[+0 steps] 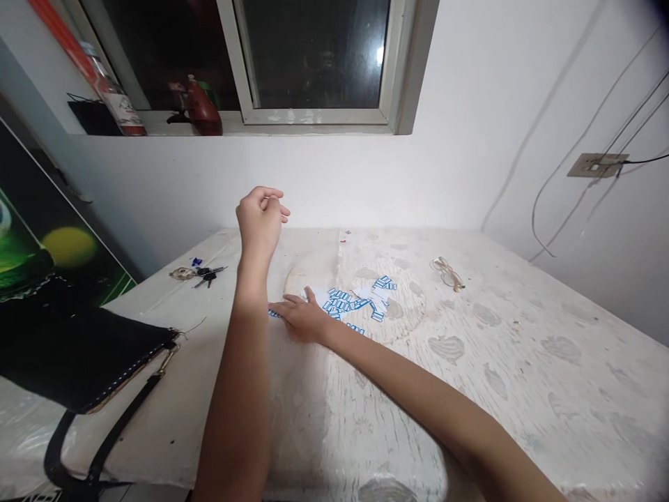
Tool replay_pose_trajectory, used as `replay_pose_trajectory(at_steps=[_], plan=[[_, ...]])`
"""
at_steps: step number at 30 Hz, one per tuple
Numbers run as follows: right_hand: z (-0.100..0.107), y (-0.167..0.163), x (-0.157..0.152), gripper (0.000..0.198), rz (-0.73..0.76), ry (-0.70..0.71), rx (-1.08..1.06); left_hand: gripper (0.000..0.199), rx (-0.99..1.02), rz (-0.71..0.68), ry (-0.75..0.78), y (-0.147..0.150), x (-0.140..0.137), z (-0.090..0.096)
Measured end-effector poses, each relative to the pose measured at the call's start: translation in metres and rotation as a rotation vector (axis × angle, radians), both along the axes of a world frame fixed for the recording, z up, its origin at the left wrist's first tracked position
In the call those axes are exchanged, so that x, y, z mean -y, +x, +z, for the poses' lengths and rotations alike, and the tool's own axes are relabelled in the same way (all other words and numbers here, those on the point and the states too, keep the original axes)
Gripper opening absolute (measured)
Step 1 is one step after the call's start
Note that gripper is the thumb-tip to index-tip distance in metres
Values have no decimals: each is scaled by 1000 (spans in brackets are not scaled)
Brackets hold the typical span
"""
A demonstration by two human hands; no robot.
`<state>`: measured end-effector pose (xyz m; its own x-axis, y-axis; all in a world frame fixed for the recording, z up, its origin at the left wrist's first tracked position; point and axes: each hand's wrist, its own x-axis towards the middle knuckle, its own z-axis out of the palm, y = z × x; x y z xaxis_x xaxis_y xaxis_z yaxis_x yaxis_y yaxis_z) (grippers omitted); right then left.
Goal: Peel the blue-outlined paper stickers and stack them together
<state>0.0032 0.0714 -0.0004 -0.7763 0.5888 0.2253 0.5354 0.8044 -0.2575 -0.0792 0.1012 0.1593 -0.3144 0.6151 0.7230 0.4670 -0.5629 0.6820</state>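
Observation:
My left hand (261,210) is raised above the table's far side, fingers curled in with the thumb against them. Whatever it may hold is too small or hidden to make out. Lying flat on the table, my right hand (302,317) has its fingers stretched to the left. A few small blue-edged paper pieces (273,313) show at its fingertips. To its right lies a loose cluster of white pieces with blue borders (342,301), some overlapping. More blue-edged pieces (385,283) sit farther right on white paper (362,293).
Keys (209,275) lie at the far left, a black bag (83,348) with a strap nearer on the left. Eyeglasses (447,273) rest at the right of the patterned tablecloth (486,390). Bottles (203,108) stand on the windowsill; a wall socket (596,165) has cables hanging.

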Motion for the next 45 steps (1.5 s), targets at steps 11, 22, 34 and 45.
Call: replay_pose_trajectory(at_steps=[11, 22, 34, 45], plan=[[0, -5, 0, 42, 82, 4, -41, 20, -20, -20, -26, 4, -2, -5], [-4, -20, 2, 58, 20, -170, -381, 19, -12, -9, -35, 1, 0, -4], [-8, -24, 1, 23, -132, -423, -463, 19, 7, 134, 15, -30, 3, 3], [-4, -23, 15, 18, 24, -203, -300, 19, -32, 175, 23, -36, 2, 0]])
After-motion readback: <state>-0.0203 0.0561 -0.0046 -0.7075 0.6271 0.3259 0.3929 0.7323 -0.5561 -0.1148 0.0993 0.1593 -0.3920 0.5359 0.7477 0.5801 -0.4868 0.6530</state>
